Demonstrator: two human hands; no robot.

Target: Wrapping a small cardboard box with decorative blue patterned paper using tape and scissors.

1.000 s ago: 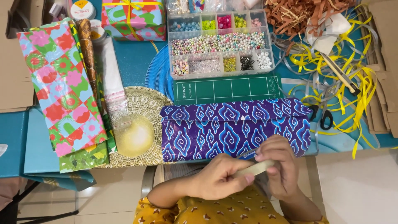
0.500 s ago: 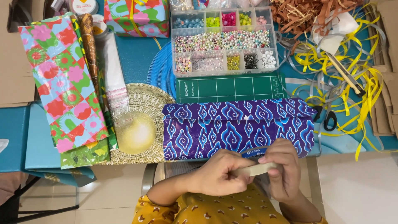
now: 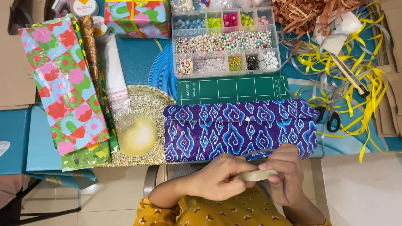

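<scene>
Pale floor tiles and the yellow patterned sleeves of the person fill the near edge of the view, below a blue worktop (image 3: 138, 58) crowded with craft supplies. Closest to the camera, both hands meet over a roll of tape (image 3: 258, 167): the left hand (image 3: 220, 178) pinches its pale strip between thumb and fingers, a clenched grip on the tape, and the right hand (image 3: 287, 173) curls around the roll from the other side, its grip also closed on it. The roll sits just in front of the near edge of a long box wrapped in purple and blue cloud-patterned paper (image 3: 238, 129), which lies across the worktop's front edge. Left of that box rests a round gold woven tray (image 3: 140, 125), touching the box's left end, and further left lies a long parcel in pink, green and blue floral paper (image 3: 63, 83), with a narrow clear cellophane sleeve (image 3: 113, 79) between it and the tray. Right of the purple box, black-handled scissors (image 3: 328, 119) lie among loose yellow ribbon (image 3: 360, 83). Just behind the box is a green cutting mat (image 3: 232, 88), and behind that a clear compartment organiser of beads (image 3: 224, 42), with pearly beads in its long middle row. Behind the organiser's right end is a heap of brown paper shred (image 3: 305, 14); behind its left end, a small wrapped gift with a yellow ribbon (image 3: 136, 16).
</scene>
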